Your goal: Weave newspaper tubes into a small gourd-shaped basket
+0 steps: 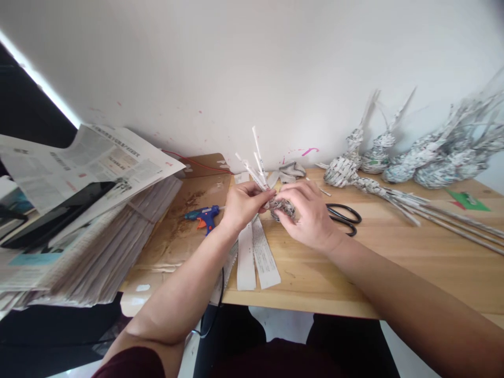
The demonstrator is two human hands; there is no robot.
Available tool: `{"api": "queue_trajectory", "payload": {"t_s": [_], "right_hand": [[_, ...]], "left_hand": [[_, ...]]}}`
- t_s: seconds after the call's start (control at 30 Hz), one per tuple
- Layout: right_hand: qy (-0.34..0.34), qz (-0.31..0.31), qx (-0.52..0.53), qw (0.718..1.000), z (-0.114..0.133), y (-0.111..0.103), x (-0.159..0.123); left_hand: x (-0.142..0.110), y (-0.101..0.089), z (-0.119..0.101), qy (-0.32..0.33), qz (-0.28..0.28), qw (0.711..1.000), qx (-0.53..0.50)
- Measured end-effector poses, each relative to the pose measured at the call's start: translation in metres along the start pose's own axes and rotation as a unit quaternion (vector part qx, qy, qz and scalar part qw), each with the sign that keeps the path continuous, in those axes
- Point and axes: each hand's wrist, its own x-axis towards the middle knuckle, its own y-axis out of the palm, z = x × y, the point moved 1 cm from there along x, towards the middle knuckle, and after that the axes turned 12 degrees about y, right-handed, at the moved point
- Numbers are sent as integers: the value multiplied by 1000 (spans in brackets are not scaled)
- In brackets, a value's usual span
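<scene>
Between my hands is a small woven newspaper piece [284, 211], with several thin rolled paper sticks [256, 164] poking up and away from me. My left hand [247, 202] is closed on its neck, thumb and fingers pinched where the sticks come out. My right hand [305, 212] curls round the rounded woven body from the right, fingers and thumb on it. Part of the piece is hidden behind my fingers. Flat newspaper strips [265, 254] lie on the table beneath it.
A blue glue gun [207, 216] lies on stained cardboard [161, 231] at left, beside a tall newspaper stack [106, 247] with a black phone [59, 215] on top. Black-handled scissors [346, 215] lie right of my hands. Several woven newspaper shapes [340, 170] and long paper sticks [444, 215] occupy the right.
</scene>
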Motion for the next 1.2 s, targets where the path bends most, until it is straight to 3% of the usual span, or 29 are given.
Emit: {"api": "queue_trajectory", "payload": {"t_s": [0.17,0.37,0.53,0.77,1.0,1.1,1.2], "right_hand": [[-43,23,-54,997,5,5,-4],[-47,1,-43,998,6,7,-4],[29,-10,62,998,5,0,0],[75,-12,74,994,0,-3,2],[212,30,142,966,-4,0,4],[203,20,130,970,-4,-3,4],[136,-1,95,986,-1,-6,3]], "left_hand": [[-3,0,0,31,-2,999,37],[-4,3,-4,-3,1,1000,-3],[-1,0,3,15,4,1000,-5],[2,-1,8,57,36,998,15],[0,-2,-4,85,79,993,32],[0,-2,-5,92,95,990,45],[-1,-2,-6,109,101,987,68]]}}
